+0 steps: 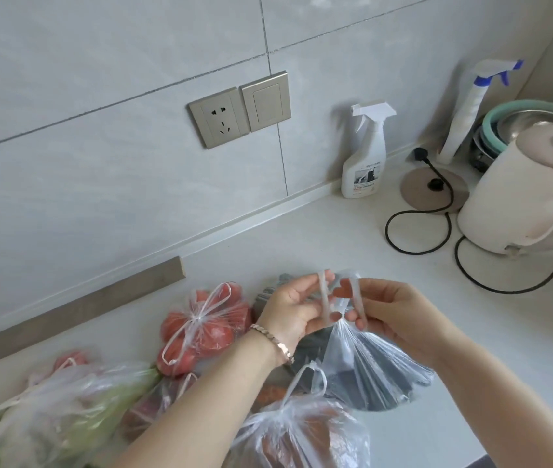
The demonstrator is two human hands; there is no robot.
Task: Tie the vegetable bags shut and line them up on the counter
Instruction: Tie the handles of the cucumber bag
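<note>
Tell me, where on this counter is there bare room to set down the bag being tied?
Bare white counter lies between the wall, the white spray bottle and the black kettle cord. Crowded at left: the tied clear bag of tomatoes and its neighbours.

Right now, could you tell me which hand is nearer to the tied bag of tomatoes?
Left. The left hand sits just right of the tomato bag; the right hand is farther right, beyond the bag being tied.

Head camera looks down, close over the counter (302, 231), facing the wall (99, 96).
</note>
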